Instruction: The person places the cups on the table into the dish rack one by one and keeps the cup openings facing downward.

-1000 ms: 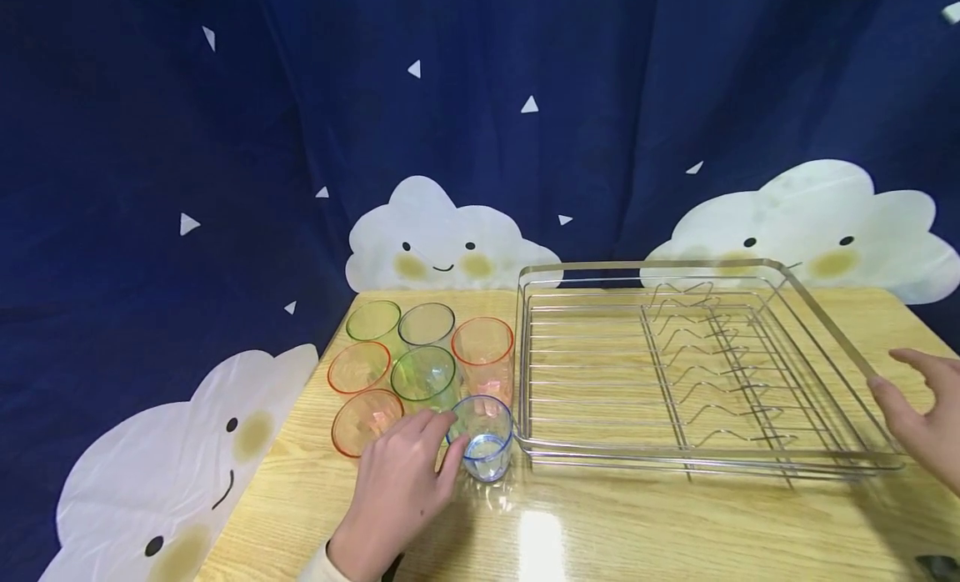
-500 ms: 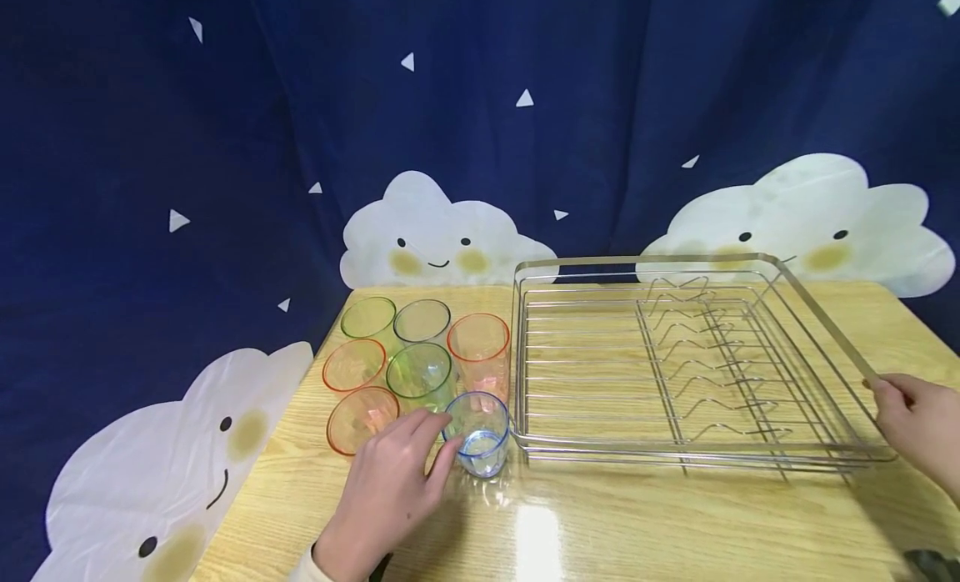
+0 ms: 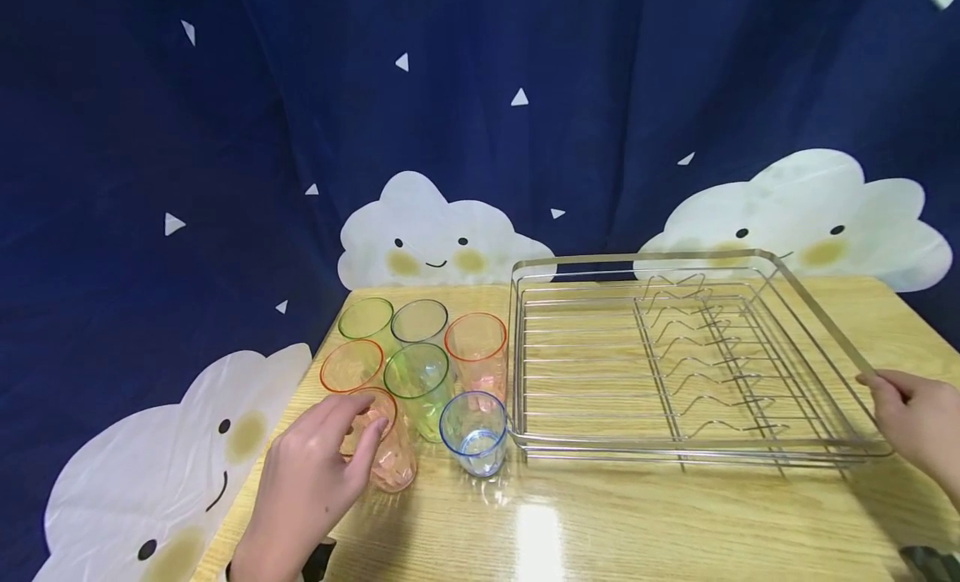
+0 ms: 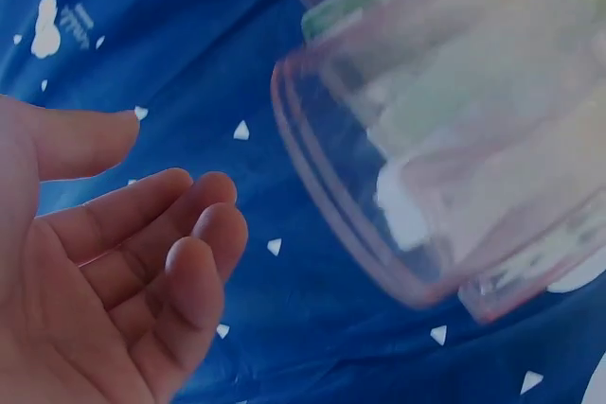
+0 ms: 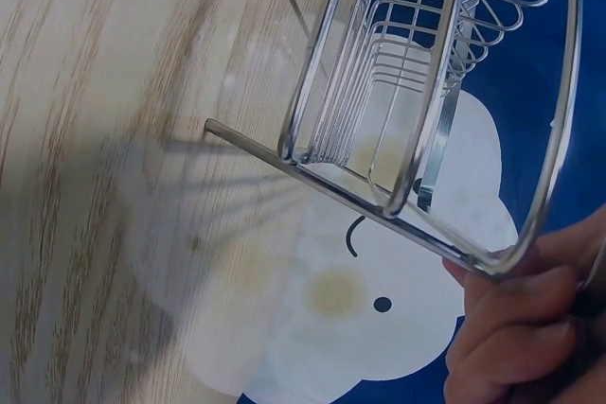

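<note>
A clear tumbler with an orange-red rim (image 3: 393,467) stands at the front left of the group of tumblers. Over it hovers my left hand (image 3: 300,474), thumb and fingers loosely bent; the left wrist view has a gap between the fingertips and a red-rimmed tumbler (image 4: 360,167). A blue-rimmed tumbler (image 3: 480,453) stands alone just to the right, beside the rack. My right hand (image 3: 922,415) grips the right rim of the wire dish rack (image 3: 697,444), its fingers curled under the rim in the right wrist view.
Behind the front tumblers stand a green-rimmed one (image 3: 420,382), an orange-red one (image 3: 477,348) against the rack, and several more. The wooden table (image 3: 637,524) ends at a dark blue curtain (image 3: 465,90) with cloud prints.
My right hand came in from the right and took hold of the rack's rim. My left hand left the blue-rimmed tumbler and moved left to the front orange-red one.
</note>
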`<state>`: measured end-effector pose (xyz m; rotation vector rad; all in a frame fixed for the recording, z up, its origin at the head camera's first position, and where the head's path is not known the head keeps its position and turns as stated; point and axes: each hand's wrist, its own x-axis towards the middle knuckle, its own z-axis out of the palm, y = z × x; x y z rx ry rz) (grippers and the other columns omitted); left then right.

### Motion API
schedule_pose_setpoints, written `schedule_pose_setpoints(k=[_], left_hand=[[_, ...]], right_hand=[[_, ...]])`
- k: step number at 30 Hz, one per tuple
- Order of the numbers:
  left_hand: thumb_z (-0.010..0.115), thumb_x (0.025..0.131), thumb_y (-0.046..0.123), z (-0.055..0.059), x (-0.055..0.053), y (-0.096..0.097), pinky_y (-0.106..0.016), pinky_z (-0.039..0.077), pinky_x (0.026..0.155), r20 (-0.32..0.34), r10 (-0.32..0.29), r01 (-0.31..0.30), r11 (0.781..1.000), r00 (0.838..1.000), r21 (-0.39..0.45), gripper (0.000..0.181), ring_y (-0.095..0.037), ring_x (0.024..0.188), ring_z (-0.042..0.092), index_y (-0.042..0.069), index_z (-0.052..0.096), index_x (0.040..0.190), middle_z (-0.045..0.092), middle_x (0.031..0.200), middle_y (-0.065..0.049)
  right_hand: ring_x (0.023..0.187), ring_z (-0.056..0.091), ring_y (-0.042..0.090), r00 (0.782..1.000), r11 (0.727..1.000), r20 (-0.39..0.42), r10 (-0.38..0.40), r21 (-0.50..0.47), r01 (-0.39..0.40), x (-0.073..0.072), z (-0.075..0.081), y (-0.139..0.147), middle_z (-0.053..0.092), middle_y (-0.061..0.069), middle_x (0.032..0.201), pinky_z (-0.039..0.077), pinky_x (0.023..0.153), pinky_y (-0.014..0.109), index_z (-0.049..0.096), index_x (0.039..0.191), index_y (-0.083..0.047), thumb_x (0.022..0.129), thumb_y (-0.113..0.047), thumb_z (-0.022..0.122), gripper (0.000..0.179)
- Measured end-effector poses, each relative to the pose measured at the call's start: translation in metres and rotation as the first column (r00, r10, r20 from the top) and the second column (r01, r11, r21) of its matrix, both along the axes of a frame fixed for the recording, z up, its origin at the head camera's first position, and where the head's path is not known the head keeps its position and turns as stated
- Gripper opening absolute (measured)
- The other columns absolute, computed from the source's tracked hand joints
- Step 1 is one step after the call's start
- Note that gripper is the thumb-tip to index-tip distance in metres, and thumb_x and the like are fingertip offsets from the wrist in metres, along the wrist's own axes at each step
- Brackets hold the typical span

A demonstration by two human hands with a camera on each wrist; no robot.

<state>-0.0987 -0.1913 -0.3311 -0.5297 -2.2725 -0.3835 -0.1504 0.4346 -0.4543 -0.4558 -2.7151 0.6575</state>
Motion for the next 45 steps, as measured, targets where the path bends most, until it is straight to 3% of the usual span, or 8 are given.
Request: schedule_pose_setpoints(k=[7,10,14,20,22,28,36,45], left_hand=[[0.078,0.075,0.012,0.007,-0.002,-0.011,-0.037,0.051,0.058,-0.063,0.054,-0.053,0.998,0.997,0.015,0.023,-0.015,0.068,0.062,0.006,0.074,0.097,0.073,0.086,-0.005],[0.077,0.077,0.014,0.006,-0.006,-0.014,-0.042,0.053,0.058,-0.06,0.081,-0.08,0.997,0.995,0.021,0.021,-0.021,0.072,0.066,0.006,0.074,0.097,0.074,0.085,-0.007],[0.075,0.079,0.015,0.001,-0.013,-0.022,-0.047,0.052,0.054,-0.042,0.151,-0.15,0.988,0.988,0.03,0.019,-0.028,0.071,0.068,0.004,0.073,0.095,0.074,0.084,-0.011],[0.075,0.079,0.016,-0.007,-0.021,-0.035,-0.045,0.045,0.046,0.048,0.28,-0.282,0.958,0.959,0.046,0.017,-0.028,0.061,0.064,0.005,0.074,0.092,0.071,0.077,-0.011],[0.075,0.079,0.018,-0.009,-0.023,-0.037,-0.045,0.043,0.045,0.107,0.308,-0.313,0.949,0.945,0.037,0.018,-0.029,0.061,0.064,0.006,0.074,0.092,0.071,0.078,-0.01],[0.071,0.084,0.024,-0.016,-0.029,-0.041,-0.046,0.044,0.048,0.301,0.345,-0.355,0.935,0.889,-0.023,0.023,-0.035,0.066,0.067,0.005,0.073,0.097,0.074,0.086,-0.011],[0.066,0.088,0.03,-0.019,-0.031,-0.04,-0.038,0.04,0.047,0.407,0.404,-0.429,0.903,0.819,-0.031,0.021,-0.028,0.06,0.064,0.011,0.071,0.079,0.072,0.074,-0.004],[0.063,0.091,0.039,-0.015,-0.031,-0.042,-0.033,0.036,0.049,0.562,0.405,-0.412,0.903,0.721,-0.122,0.028,-0.022,0.057,0.057,0.018,0.066,0.073,0.062,0.063,0.002]], right_hand=[[0.045,0.036,0.009,0.994,1.0,-0.105,0.003,0.014,-0.002,-0.018,-0.048,0.049,0.051,0.001,0.06,0.029,0.04,0.027,0.062,0.123,0.009,0.106,-0.029,0.031,0.052],[0.045,0.036,0.01,0.994,1.0,-0.108,0.007,0.021,-0.004,-0.019,-0.05,0.05,0.049,-0.002,0.058,0.029,0.04,0.026,0.062,0.124,0.009,0.106,-0.03,0.031,0.053],[0.046,0.038,0.016,1.0,1.0,-0.026,0.0,-0.005,0.0,-0.006,-0.018,0.018,0.048,-0.001,0.06,0.033,0.043,0.03,0.054,0.137,0.004,0.107,-0.034,0.023,0.058],[0.049,0.038,0.015,1.0,0.999,0.011,-0.01,0.046,0.009,0.01,0.03,-0.029,0.048,0.003,0.06,0.035,0.044,0.034,0.058,0.132,0.004,0.107,-0.032,0.022,0.057],[0.05,0.037,0.016,1.0,1.0,0.017,0.001,0.028,-0.002,0.012,0.042,-0.036,0.051,0.01,0.063,0.032,0.045,0.031,0.056,0.124,0.017,0.107,-0.025,0.026,0.054],[0.048,0.036,0.014,0.999,1.0,0.039,-0.002,0.015,0.002,0.016,0.049,-0.04,0.054,0.016,0.068,0.032,0.045,0.029,0.054,0.123,0.02,0.105,-0.02,0.026,0.052],[0.048,0.037,0.014,0.998,1.0,0.06,-0.016,0.002,0.016,0.015,0.05,-0.042,0.052,0.013,0.067,0.032,0.045,0.029,0.051,0.127,0.02,0.106,-0.02,0.025,0.052],[0.052,0.037,0.015,0.999,1.0,0.051,-0.015,-0.003,0.015,0.016,0.049,-0.041,0.055,0.02,0.074,0.031,0.048,0.028,0.052,0.125,0.021,0.105,-0.018,0.025,0.051]])
